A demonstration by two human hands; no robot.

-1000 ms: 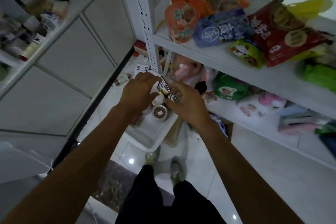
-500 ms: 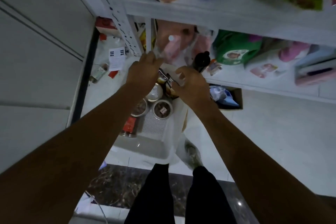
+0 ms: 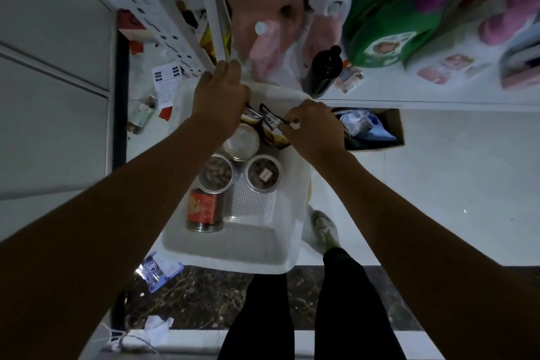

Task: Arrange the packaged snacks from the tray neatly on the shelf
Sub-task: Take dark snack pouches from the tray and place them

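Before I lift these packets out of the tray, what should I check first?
1. Right hand pinches the dark packet: ok.
2. Left hand grip: cannot tell, its fingers are hidden.
3. Dark packet free of the nearest tin beneath it: cannot tell.
4. Red can lies on its side in the tray, away from both hands: ok.
5. Bare space on the shelf right of the dark bottle: ok.
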